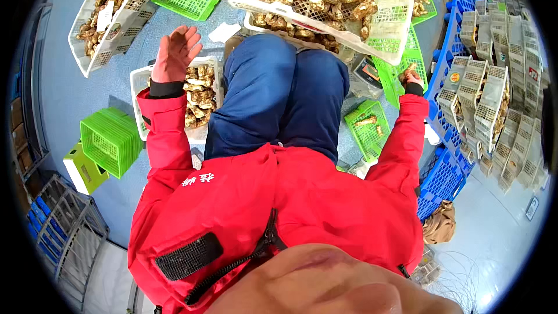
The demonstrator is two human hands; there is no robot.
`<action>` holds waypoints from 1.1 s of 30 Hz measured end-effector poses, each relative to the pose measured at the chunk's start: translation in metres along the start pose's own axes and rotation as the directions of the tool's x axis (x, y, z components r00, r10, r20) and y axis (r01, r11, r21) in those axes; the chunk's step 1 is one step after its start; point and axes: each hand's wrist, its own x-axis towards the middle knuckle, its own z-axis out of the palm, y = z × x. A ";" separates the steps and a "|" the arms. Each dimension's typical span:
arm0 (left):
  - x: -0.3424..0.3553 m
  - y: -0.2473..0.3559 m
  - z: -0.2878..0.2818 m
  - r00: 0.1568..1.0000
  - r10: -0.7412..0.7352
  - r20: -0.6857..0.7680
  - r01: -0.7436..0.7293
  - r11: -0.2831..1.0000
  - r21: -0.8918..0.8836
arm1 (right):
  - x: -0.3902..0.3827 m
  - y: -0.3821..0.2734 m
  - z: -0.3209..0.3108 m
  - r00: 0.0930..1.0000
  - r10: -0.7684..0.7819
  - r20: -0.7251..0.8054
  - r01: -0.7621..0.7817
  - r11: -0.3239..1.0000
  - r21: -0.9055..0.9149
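Mushrooms fill the white basket on the floor by my left knee, and my left hand is up over them with its grip wide open, fingers spread, holding nothing. My right hand is out at my right side, and its grip is closed on one brown mushroom, just above a green basket that has a few mushrooms lying in it. A big white tray full of mushrooms rests across my knees in front of me. Stacks of small white baskets sit on blue crates to my right.
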 end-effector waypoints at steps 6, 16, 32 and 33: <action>0.022 -0.009 0.053 0.999 0.007 0.039 -0.012 0.992 0.124 | -0.034 -0.137 0.076 0.764 -0.633 -0.124 0.434 0.646 -0.627; 0.065 -0.008 0.133 0.965 -0.022 0.260 -0.016 0.990 0.141 | -0.053 -0.233 0.327 0.545 -0.263 0.796 0.813 -0.066 -0.578; -0.015 -0.030 -0.069 0.952 0.060 -0.301 -0.121 0.975 -0.187 | -0.065 -0.216 0.415 0.387 -0.303 0.871 0.879 -0.165 -0.448; -0.037 -0.051 -0.134 0.958 0.062 -0.279 -0.095 0.990 -0.108 | -0.074 -0.211 0.424 0.420 -0.367 0.830 0.848 -0.167 -0.502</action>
